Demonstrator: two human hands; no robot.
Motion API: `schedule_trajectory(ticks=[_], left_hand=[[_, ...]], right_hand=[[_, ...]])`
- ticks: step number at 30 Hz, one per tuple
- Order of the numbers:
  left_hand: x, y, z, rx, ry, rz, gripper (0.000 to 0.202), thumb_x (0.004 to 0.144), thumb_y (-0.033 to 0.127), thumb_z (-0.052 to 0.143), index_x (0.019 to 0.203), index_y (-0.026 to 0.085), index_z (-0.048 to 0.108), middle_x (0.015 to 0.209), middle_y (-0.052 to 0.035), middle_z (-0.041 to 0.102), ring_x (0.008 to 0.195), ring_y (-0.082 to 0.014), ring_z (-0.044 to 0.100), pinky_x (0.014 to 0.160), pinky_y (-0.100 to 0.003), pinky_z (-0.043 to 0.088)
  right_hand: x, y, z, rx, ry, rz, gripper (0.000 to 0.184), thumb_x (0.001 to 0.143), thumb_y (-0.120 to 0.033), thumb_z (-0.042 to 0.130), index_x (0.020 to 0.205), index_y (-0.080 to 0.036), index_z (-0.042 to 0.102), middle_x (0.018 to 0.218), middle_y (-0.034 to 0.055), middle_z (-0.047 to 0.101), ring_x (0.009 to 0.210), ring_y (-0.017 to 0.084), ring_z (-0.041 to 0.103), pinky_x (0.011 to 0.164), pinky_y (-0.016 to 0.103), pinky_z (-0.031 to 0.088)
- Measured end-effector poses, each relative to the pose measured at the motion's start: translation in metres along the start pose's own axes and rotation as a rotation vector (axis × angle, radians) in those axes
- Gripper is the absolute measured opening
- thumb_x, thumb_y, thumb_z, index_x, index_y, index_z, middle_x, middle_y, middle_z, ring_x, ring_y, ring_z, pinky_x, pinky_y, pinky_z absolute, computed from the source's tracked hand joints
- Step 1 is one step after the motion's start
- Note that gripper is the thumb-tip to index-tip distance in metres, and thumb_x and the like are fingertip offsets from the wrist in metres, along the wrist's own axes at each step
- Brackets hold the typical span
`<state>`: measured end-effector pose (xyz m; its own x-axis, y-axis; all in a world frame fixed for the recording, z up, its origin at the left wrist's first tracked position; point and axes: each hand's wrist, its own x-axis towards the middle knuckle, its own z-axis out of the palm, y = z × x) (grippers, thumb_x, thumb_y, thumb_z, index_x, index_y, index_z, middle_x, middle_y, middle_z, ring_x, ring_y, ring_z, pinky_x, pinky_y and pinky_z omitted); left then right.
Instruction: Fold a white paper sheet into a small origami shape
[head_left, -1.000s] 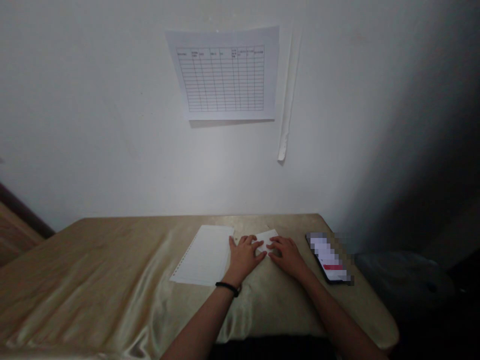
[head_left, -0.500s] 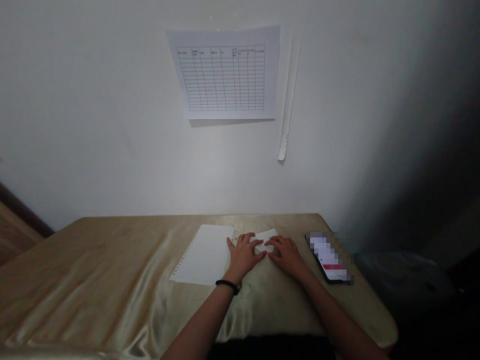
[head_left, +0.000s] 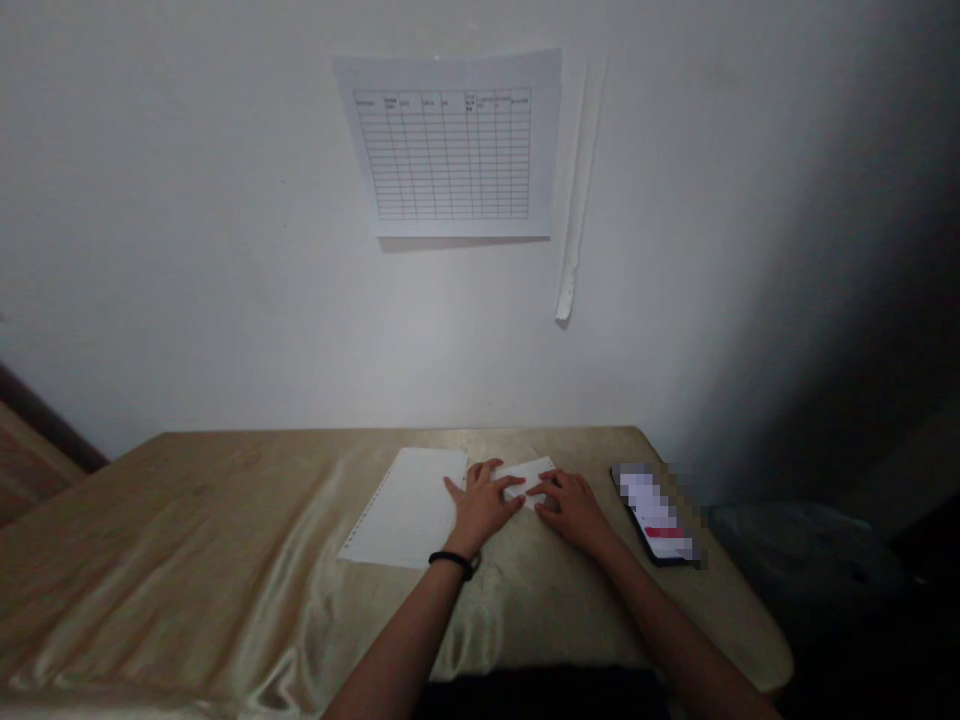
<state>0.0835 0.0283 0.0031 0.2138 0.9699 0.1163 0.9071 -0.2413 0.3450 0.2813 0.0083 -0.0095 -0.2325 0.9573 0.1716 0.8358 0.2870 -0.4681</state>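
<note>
A small folded white paper (head_left: pixel 534 467) lies on the cloth-covered table, partly hidden under my fingers. My left hand (head_left: pixel 484 508) is on its left side, fingers spread, with the index finger and thumb touching the paper and the outer finger reaching over the edge of a larger sheet. From the right, my right hand (head_left: pixel 574 508) rests its spread fingertips on the same paper. Neither hand is closed around anything. The larger white loose-leaf sheet (head_left: pixel 405 510), with punched holes down its left edge, lies flat left of my left hand. My left wrist wears a black band (head_left: pixel 451 563).
A phone (head_left: pixel 660 520) with a lit, blurred screen lies to the right of my right hand. The table's shiny gold cloth (head_left: pixel 225 560) has folds at the left. A printed table sheet (head_left: pixel 450 150) hangs on the wall beside a loose paper strip (head_left: pixel 574 220).
My left hand has shifted slightly left, and its thumb has drawn back from the right hand's thumb. The right hand has barely moved on the paper.
</note>
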Motion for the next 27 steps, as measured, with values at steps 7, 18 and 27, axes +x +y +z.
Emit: schedule_trajectory(ticks=[7,18,27], left_hand=[[0.003,-0.009,-0.005,0.009,0.011,0.006,0.029,0.089,0.047,0.063,0.116,0.055,0.067,0.149,0.002,0.048,0.141,-0.0359,0.03,0.103,-0.086,0.005],[0.005,-0.02,-0.011,0.006,0.049,0.03,0.027,0.095,0.035,0.057,0.111,0.05,0.072,0.135,0.001,0.061,0.135,-0.0334,0.037,0.104,-0.085,0.001],[0.007,-0.034,-0.014,-0.018,-0.012,0.031,0.04,0.098,0.025,0.05,0.119,0.054,0.067,0.138,0.0032,0.06,0.135,-0.0329,0.038,0.103,-0.086,0.0]], right_hand=[[-0.001,0.0,-0.002,0.025,-0.006,-0.01,0.031,0.088,-0.031,0.061,0.117,-0.036,0.069,0.134,0.0026,0.056,0.129,0.024,0.048,0.117,0.05,0.022],[0.0,0.0,-0.001,0.01,-0.01,-0.008,0.03,0.088,-0.031,0.061,0.116,-0.035,0.069,0.134,0.0023,0.056,0.128,0.024,0.049,0.116,0.048,0.023],[0.001,0.002,0.001,0.007,-0.011,-0.008,0.03,0.088,-0.03,0.061,0.117,-0.035,0.069,0.134,0.0027,0.057,0.128,0.024,0.049,0.115,0.048,0.025]])
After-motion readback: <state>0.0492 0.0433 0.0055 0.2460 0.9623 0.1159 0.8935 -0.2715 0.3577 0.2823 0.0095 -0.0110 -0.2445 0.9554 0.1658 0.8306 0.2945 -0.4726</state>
